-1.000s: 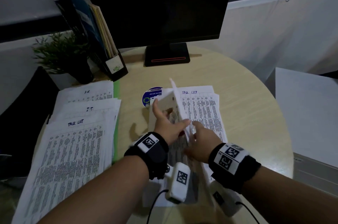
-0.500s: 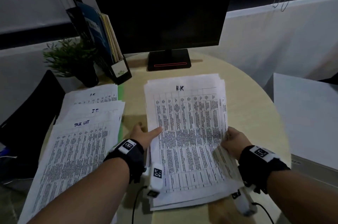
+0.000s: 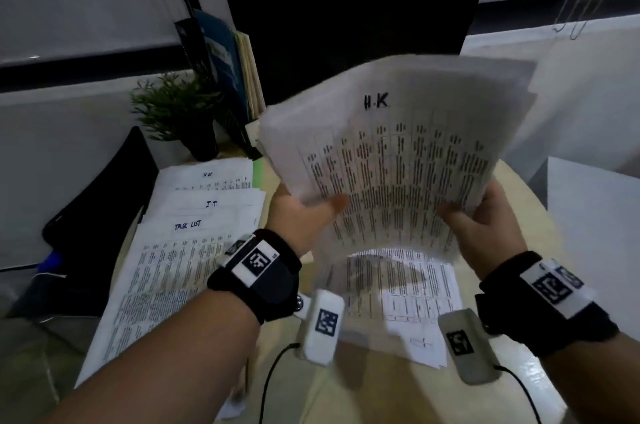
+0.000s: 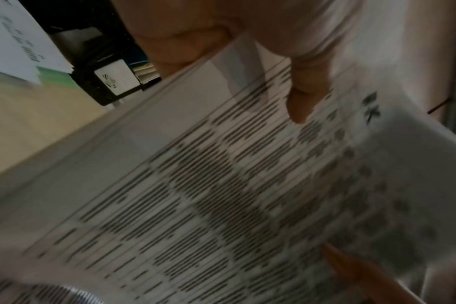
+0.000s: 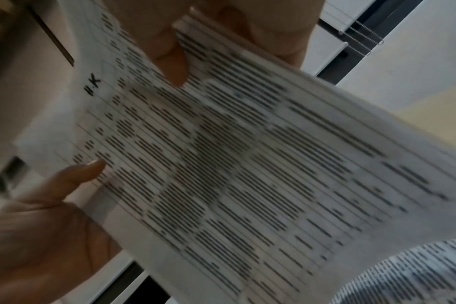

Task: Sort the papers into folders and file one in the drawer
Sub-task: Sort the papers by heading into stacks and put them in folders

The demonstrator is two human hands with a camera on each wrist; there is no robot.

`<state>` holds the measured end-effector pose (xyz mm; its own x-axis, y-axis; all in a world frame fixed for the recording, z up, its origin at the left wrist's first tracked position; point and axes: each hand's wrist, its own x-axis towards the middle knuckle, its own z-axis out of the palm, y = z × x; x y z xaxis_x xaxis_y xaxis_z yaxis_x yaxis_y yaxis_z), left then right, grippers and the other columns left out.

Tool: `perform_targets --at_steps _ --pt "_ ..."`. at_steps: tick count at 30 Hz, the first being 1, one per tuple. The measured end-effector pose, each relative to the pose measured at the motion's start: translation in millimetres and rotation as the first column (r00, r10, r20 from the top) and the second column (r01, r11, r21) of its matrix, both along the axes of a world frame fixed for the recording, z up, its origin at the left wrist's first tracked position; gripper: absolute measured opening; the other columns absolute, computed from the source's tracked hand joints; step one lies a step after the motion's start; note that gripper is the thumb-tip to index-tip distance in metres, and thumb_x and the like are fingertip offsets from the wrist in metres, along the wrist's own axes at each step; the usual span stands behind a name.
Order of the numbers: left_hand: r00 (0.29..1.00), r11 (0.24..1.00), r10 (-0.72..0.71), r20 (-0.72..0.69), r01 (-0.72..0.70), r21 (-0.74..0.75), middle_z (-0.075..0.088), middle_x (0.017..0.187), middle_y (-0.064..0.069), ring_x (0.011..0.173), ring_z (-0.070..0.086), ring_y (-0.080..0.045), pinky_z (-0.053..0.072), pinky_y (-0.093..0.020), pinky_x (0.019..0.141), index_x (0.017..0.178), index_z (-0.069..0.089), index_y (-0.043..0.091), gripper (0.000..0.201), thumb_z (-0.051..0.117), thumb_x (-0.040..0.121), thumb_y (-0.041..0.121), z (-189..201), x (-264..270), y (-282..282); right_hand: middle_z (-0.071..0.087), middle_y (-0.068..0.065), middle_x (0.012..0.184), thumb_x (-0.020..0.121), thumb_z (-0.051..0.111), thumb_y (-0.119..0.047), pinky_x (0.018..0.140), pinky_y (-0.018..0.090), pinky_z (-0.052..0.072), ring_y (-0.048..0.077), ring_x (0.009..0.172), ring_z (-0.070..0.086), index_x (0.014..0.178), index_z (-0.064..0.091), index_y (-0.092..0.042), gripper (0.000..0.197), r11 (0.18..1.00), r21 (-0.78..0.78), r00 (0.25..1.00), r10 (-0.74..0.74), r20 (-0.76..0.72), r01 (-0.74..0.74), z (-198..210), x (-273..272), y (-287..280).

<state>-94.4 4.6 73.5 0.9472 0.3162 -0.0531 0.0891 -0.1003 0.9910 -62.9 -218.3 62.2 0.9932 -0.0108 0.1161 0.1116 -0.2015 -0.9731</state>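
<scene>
both hands, left hand (image 3: pixel 304 212) and right hand (image 3: pixel 485 215), gripping the h.k stack (image 3: pixel 398 153) aloft. three sorted piles (image 3: pixel 194 215) alongside; nothing foldered or filed yet

Paper piles (image 3: pixel 180 250) on round table (image 3: pixel 540 371)

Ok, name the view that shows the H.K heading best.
Head view: the H.K heading reads upright and sharp atop the stack. The right wrist shows it sideways but legible; the left wrist shows it blurred.
</scene>
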Motion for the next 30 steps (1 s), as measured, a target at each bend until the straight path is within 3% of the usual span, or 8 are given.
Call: perform_targets --at_steps 3,6,12,15,19,24,27,30 --pt "1.0 1.0 0.002 0.028 -0.002 -0.027 0.071 0.101 0.009 0.099 0.066 -0.009 0.055 -0.028 0.081 0.109 0.064 0.02 0.047 0.083 0.067 0.02 1.0 3.8 12.9 0.062 0.006 0.109 0.076 0.068 -0.005 0.083 0.032 0.048 0.02 0.1 0.059 0.12 0.052 -0.005 0.047 0.998 0.046 0.999 -0.048 -0.008 0.048 -1.8 4.9 7.2" --pt "0.993 0.996 -0.093 -0.072 0.094 0.002 0.068 0.113 0.004 0.097 0.064 -0.008 0.054 -0.027 0.086 0.118 0.063 0.015 0.04 0.073 0.08 0.01 -7.1 10.0 17.0 0.062 0.007 0.101 0.081 0.061 0.008 0.087 0.041 0.048 0.025 0.096 0.057 0.106 0.059 -0.003 0.028 0.995 -0.016 0.994 -0.099 -0.042 0.099 -9.9 6.6 16.7" --pt "0.982 0.992 -0.1 -0.16 0.111 0.061 0.062 0.121 -0.01 0.108 0.059 -0.023 0.044 -0.027 0.088 0.126 0.057 0.007 0.035 0.058 0.093 0.015 -11.1 25.3 38.7 0.066 0.017 0.103 0.086 0.063 -0.006 0.088 0.041 0.047 0.033 0.101 0.061 0.105 0.064 0.0 0.02 0.944 -0.276 0.978 -0.202 -0.054 0.18 -21.1 16.8 29.7" --pt "0.988 0.994 -0.079 -0.135 0.088 0.064 0.062 0.117 -0.005 0.104 0.058 -0.019 0.044 -0.025 0.086 0.127 0.056 0.008 0.035 0.057 0.093 0.018 -1.9 33.2 74.3 0.065 0.01 0.096 0.088 0.059 -0.003 0.088 0.038 0.047 0.03 0.098 0.062 0.103 0.065 -0.009 0.017 0.938 -0.336 0.993 -0.106 -0.058 0.081 -20.3 26.3 47.6" --pt "0.992 0.98 0.016 -0.123 0.009 0.197 0.061 0.111 -0.002 0.106 0.058 -0.019 0.043 -0.024 0.086 0.125 0.058 0.01 0.036 0.06 0.092 0.024 6.4 54.1 136.3 0.066 0.011 0.11 0.088 0.055 -0.005 0.086 0.038 0.048 0.03 0.101 0.06 0.119 0.061 -0.015 0.033 0.869 -0.484 0.989 0.045 -0.139 -0.108 -15.2 50.2 100.9" --pt "0.974 0.951 0.041 -0.221 0.03 0.308 0.061 0.122 -0.007 0.111 0.058 -0.027 0.047 -0.035 0.088 0.124 0.056 0.011 0.036 0.055 0.094 0.033 -4.6 79.3 228.3 0.063 0.012 0.116 0.091 0.048 -0.006 0.092 0.041 0.047 0.033 0.106 0.057 0.121 0.059 -0.018 0.034 0.848 -0.514 0.988 0.067 -0.136 -0.128 2.5 101.4 180.8" --pt "0.936 0.858 0.135 -0.326 0.054 0.51 0.05 0.137 -0.009 0.122 0.049 -0.028 0.041 -0.03 0.091 0.136 0.048 0.009 0.047 0.057 0.094 0.027 -28.6 84.9 280.3 0.06 0.016 0.118 0.094 0.042 -0.007 0.088 0.042 0.047 0.036 0.104 0.056 0.122 0.055 -0.015 0.032 0.844 -0.527 0.991 0.038 -0.125 -0.099 13.4 131.3 216.9" --pt "0.849 0.689 0.155 -0.506 0.275 0.671 0.041 0.145 -0.01 0.126 0.047 -0.028 0.044 -0.036 0.099 0.141 0.042 0.013 0.064 0.069 0.085 0.028 -57.8 92.2 314.6 0.06 0.014 0.117 0.095 0.039 -0.006 0.09 0.04 0.045 0.035 0.106 0.055 0.122 0.054 -0.016 0.033 0.886 -0.46 0.995 0.009 -0.1 -0.054 17.7 153.3 243.0"
